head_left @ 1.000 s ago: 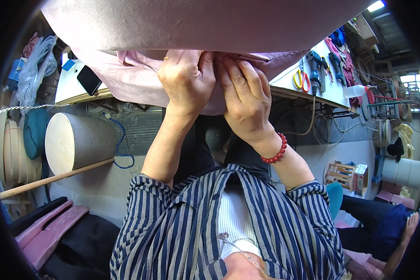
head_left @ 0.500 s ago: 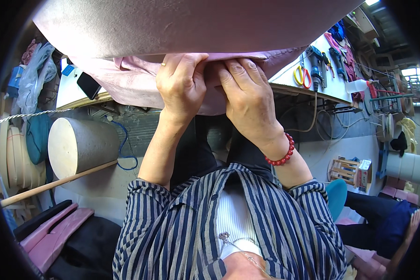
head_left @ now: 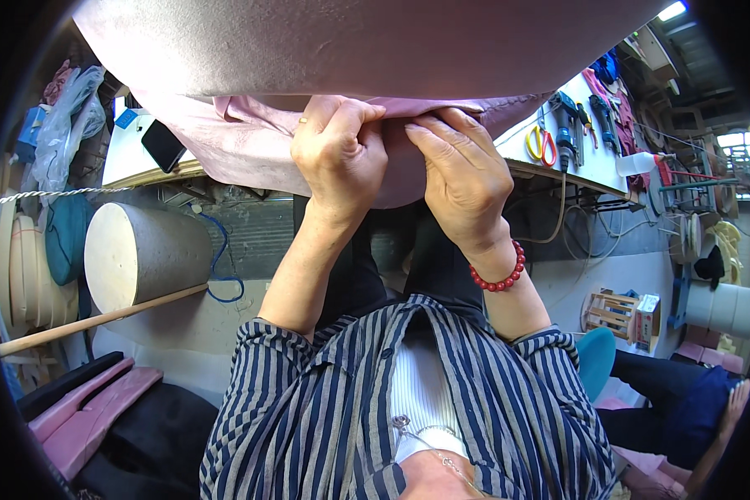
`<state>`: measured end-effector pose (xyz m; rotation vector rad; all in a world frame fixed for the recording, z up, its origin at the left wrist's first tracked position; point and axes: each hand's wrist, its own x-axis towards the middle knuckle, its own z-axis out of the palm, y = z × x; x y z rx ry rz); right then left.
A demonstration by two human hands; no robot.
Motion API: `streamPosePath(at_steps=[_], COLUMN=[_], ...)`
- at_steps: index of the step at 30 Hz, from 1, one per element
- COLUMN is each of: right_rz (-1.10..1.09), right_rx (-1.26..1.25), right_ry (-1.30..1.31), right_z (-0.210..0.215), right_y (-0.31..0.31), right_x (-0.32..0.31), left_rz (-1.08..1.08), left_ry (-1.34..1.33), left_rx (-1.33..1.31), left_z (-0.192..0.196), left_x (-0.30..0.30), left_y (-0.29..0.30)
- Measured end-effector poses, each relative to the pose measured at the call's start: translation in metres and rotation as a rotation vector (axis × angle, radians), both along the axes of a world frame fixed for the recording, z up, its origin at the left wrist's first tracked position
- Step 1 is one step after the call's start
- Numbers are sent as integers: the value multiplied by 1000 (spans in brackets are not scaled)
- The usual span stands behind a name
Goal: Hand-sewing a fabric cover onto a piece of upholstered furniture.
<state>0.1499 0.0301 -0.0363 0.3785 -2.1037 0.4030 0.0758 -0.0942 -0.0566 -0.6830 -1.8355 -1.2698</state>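
A large rounded piece covered in pink fabric fills the top of the view. Below its lower edge hangs a looser flap of the same pink fabric. My left hand is closed, its thumb and bent fingers pinching the fabric's folded edge. To its right, my right hand has its fingers bent together against the underside of the fabric edge, the thumb side turned inward. Its fingertips are partly hidden under the fold, and they appear to grip the cloth. A red bead bracelet circles my right wrist.
The white worktable holds red-and-yellow scissors, a power tool and a clear bottle on the right, and a black phone on the left. A pale cylinder stands lower left. Another person is at lower right.
Both hands have shifted slightly to the right along the fabric edge. The right hand has drawn a little away from the left, its fingers coming more into view.
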Motion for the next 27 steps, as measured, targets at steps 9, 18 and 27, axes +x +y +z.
streamPosePath(at_steps=[9,18,27], right_rz=[-47,-218,-259], right_rx=[-48,23,-95], right_ry=[50,60,-147], right_z=[6,21,28], right_y=[3,14,38], right_x=[15,6,10], left_rz=[11,9,113], left_ry=[8,52,77], left_rx=[21,31,-35], left_z=[-4,-6,0], left_x=[0,-3,4], left_y=[3,3,6])
